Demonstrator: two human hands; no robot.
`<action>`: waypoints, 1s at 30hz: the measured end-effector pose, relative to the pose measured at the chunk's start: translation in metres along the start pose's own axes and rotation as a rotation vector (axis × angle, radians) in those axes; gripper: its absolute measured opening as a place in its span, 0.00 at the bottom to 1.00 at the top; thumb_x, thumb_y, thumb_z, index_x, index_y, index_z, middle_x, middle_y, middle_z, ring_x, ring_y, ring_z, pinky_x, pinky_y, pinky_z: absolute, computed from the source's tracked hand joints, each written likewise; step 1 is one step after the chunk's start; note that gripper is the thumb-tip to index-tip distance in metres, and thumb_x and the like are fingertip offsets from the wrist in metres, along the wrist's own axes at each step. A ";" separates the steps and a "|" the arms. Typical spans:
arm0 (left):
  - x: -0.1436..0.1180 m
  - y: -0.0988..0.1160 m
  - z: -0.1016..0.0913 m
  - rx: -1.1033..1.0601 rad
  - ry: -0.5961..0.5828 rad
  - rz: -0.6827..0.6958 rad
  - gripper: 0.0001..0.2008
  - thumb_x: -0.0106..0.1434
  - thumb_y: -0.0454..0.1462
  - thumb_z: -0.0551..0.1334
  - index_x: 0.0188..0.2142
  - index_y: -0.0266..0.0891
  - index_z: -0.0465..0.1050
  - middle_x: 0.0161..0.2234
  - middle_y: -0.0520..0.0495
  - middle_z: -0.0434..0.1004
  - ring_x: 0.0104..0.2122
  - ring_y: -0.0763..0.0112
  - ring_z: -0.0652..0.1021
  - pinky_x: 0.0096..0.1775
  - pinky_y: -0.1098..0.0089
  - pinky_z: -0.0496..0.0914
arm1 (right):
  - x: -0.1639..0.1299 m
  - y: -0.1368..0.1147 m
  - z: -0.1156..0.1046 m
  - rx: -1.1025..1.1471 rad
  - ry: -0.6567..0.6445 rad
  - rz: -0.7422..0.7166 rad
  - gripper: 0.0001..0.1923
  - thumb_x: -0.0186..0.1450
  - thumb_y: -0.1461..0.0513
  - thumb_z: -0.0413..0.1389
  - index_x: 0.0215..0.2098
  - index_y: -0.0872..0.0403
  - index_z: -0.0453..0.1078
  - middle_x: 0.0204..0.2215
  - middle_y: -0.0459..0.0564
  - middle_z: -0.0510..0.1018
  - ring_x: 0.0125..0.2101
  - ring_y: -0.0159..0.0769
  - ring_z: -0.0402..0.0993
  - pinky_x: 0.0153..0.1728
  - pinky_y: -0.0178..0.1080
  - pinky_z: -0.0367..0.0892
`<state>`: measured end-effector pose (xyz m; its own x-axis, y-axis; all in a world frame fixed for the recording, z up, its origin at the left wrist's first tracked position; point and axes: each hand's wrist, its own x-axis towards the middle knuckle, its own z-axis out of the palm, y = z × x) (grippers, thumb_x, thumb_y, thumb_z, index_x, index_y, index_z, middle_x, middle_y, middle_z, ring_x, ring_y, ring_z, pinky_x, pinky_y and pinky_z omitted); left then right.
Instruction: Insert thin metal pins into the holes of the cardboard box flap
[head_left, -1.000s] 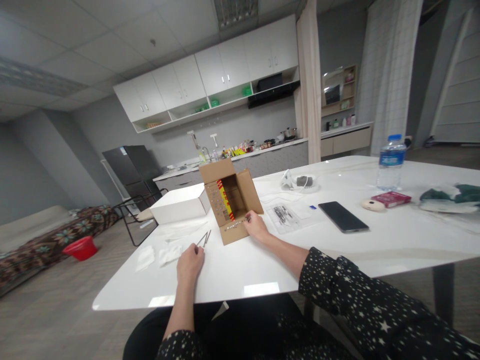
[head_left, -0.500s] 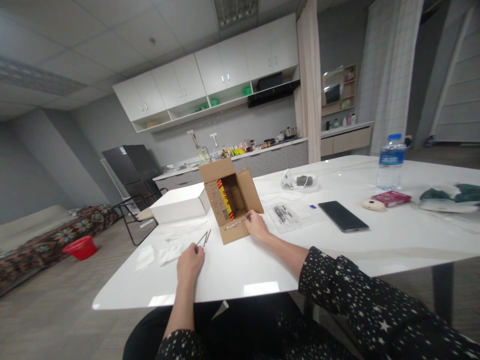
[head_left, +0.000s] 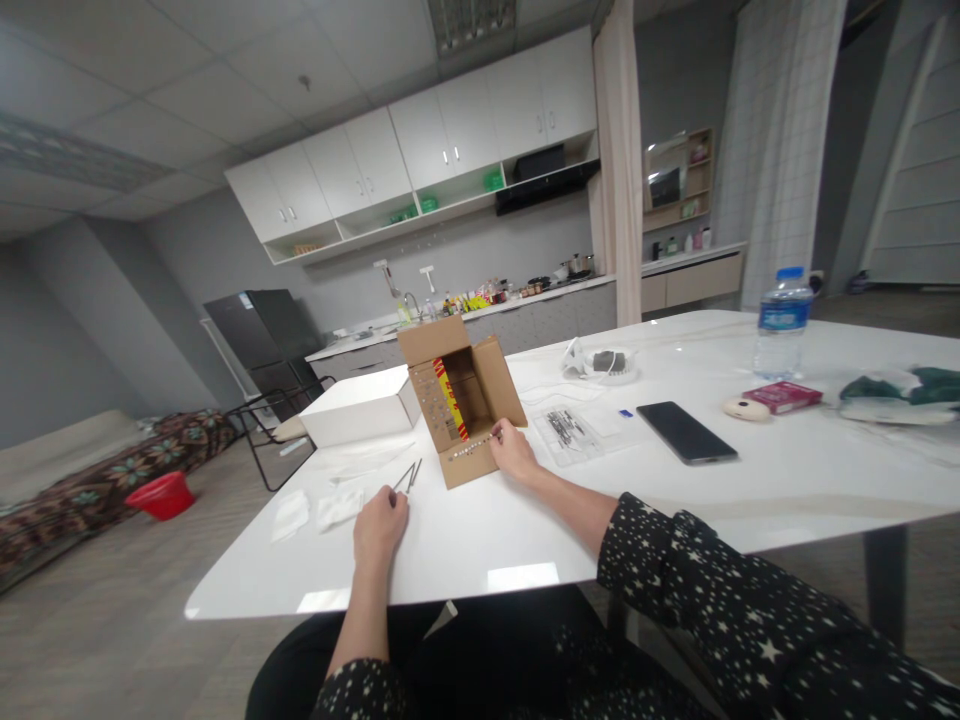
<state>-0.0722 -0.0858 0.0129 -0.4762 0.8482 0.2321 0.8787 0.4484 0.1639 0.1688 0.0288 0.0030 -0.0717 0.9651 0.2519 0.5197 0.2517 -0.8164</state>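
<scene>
An opened cardboard box stands tilted on the white table, its opening facing me. Along its lower flap runs a row of small pale and dark spots. Small shiny dots also show on the left flap, beside a yellow-and-red tape strip. My right hand touches the lower flap's right end, thumb and finger pinched; whatever is between them is too small to name. My left hand rests closed on the table, left of the box. Thin dark metal prongs, like tweezers, stick out from its fingers.
Behind the left hand stands a white box, with crumpled tissues nearer me. Right of the cardboard box lie a clear case of small dark pieces and a phone. A water bottle stands farther right.
</scene>
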 end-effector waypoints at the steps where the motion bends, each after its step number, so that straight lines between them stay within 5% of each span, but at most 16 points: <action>1: 0.000 0.000 0.000 0.000 0.000 0.001 0.14 0.65 0.43 0.48 0.33 0.41 0.70 0.35 0.39 0.79 0.39 0.56 0.78 0.35 0.66 0.65 | 0.000 0.000 0.000 -0.004 0.000 0.000 0.08 0.66 0.64 0.51 0.43 0.51 0.67 0.31 0.48 0.76 0.29 0.35 0.69 0.29 0.34 0.56; 10: 0.002 -0.002 0.003 0.004 0.017 0.009 0.14 0.64 0.43 0.49 0.33 0.41 0.70 0.35 0.39 0.80 0.38 0.57 0.78 0.35 0.66 0.65 | 0.003 0.002 0.004 -0.020 0.002 -0.012 0.09 0.66 0.63 0.51 0.43 0.51 0.68 0.35 0.50 0.78 0.34 0.37 0.72 0.31 0.34 0.58; 21: 0.000 -0.001 0.001 0.004 0.007 0.009 0.14 0.65 0.43 0.48 0.33 0.41 0.69 0.35 0.39 0.79 0.39 0.56 0.78 0.35 0.65 0.65 | 0.001 0.000 0.005 0.053 0.040 -0.056 0.09 0.67 0.61 0.50 0.44 0.51 0.69 0.28 0.47 0.78 0.27 0.34 0.70 0.28 0.33 0.57; 30: 0.001 0.000 0.001 0.004 0.006 0.007 0.14 0.65 0.43 0.48 0.33 0.41 0.70 0.35 0.39 0.80 0.39 0.56 0.78 0.34 0.65 0.65 | -0.010 -0.014 0.002 0.144 0.040 -0.320 0.10 0.68 0.58 0.49 0.44 0.50 0.69 0.26 0.43 0.76 0.26 0.34 0.71 0.29 0.33 0.58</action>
<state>-0.0728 -0.0849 0.0118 -0.4705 0.8494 0.2392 0.8820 0.4438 0.1588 0.1604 0.0162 0.0107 -0.1768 0.8331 0.5242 0.3503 0.5509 -0.7575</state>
